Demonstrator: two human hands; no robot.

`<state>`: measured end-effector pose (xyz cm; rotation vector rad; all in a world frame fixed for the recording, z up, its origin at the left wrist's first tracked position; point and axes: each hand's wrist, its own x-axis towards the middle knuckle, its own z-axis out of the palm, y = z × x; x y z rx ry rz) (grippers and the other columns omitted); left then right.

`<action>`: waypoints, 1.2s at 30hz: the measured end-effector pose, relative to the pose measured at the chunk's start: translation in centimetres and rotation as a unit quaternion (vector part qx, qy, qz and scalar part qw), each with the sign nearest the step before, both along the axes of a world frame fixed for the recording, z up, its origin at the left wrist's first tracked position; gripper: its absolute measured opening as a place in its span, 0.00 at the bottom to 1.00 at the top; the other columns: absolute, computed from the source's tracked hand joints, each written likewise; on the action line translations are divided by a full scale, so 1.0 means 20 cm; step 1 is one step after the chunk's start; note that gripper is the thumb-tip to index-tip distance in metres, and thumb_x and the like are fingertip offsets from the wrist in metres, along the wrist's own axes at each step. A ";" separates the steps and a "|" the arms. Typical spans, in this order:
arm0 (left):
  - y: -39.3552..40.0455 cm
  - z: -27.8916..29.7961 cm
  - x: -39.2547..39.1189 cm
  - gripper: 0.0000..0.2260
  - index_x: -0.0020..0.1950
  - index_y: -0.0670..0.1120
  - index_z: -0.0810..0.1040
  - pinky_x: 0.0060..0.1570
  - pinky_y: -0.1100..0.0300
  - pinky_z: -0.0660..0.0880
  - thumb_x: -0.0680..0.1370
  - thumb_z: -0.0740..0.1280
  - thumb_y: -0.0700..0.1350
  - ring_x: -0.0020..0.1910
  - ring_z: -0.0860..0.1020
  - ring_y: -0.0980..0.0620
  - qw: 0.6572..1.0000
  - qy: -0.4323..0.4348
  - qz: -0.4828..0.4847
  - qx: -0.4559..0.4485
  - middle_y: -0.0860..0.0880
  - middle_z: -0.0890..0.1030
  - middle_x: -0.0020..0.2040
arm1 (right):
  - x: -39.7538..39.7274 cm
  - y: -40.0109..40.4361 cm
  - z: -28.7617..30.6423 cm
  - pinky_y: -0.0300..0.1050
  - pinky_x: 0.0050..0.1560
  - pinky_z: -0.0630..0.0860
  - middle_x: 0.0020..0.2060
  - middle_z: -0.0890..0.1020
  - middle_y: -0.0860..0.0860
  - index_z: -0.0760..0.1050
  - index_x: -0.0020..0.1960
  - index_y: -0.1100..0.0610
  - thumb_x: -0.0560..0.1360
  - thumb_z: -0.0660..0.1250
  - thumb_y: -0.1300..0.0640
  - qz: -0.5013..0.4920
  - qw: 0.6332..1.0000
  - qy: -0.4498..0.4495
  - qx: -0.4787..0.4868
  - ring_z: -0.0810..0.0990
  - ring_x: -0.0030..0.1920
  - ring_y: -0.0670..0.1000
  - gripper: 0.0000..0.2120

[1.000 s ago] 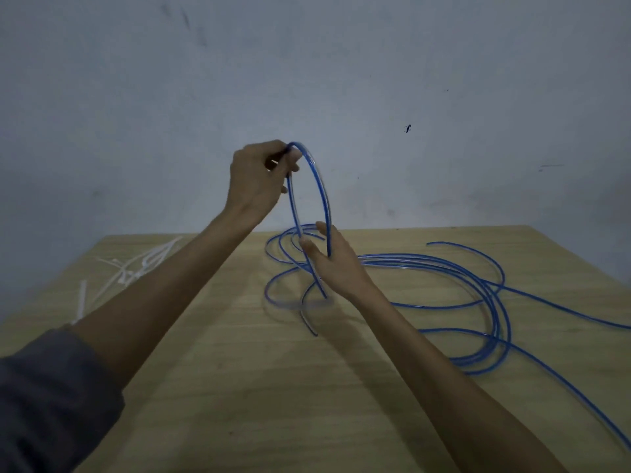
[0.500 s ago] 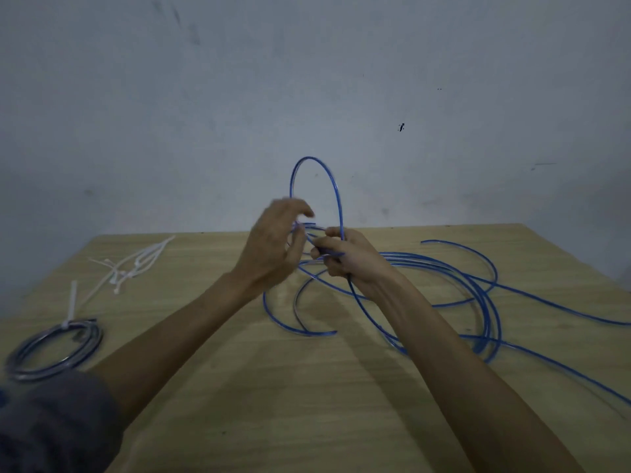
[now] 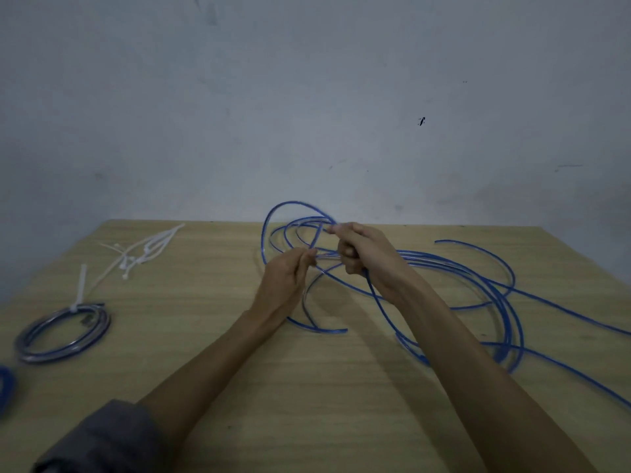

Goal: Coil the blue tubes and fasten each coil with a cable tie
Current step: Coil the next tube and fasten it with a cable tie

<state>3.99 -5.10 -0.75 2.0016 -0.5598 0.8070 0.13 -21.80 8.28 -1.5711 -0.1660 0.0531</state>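
Since the earlier frames the tall loop of the tube (image 3: 341, 285) has dropped from an upright arch to a lower, tilted set of turns just left of frame centre, and both hands have come down with it toward the table (image 3: 239, 336).

The right hand (image 3: 362, 254) has its fingers curled round the gathered turns at centre frame, gripping them where they cross. The left hand (image 3: 285, 279), just beside it and lower, has fairly straight fingers reaching to the strands at the crossing; whether it pinches one or only touches it I cannot tell, since the fingertips are blurred. From the right hand the rest of the tube runs loose across the right half of the table in wide, overlapping curves, with ends trailing to the right edge of the frame.

My reading is that coiling is in hand and early: only a few turns are gathered, and most of the length lies uncoiled. The next move likely calls for the left hand to draw in more slack and lay another turn into the right hand's grip, keeping the turns matched in size.

At left frame lies a finished coil (image 3: 63, 332) with a white tie standing up from it. Spare ties (image 3: 143, 250) lie scattered at upper left on the table. Another blue coil (image 3: 5, 387) shows at the far left edge. No brand, label or writing can be read anywhere.
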 end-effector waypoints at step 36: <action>0.48 0.47 0.15 0.16 0.36 0.47 0.68 0.33 0.61 0.60 0.83 0.53 0.41 0.29 0.60 0.53 0.626 0.324 -0.324 -0.632 0.52 0.62 0.31 | -0.06 0.24 -0.14 0.53 0.43 0.77 0.34 0.80 0.46 0.77 0.50 0.49 0.85 0.57 0.54 0.174 0.872 -0.209 -0.406 0.78 0.35 0.51 0.11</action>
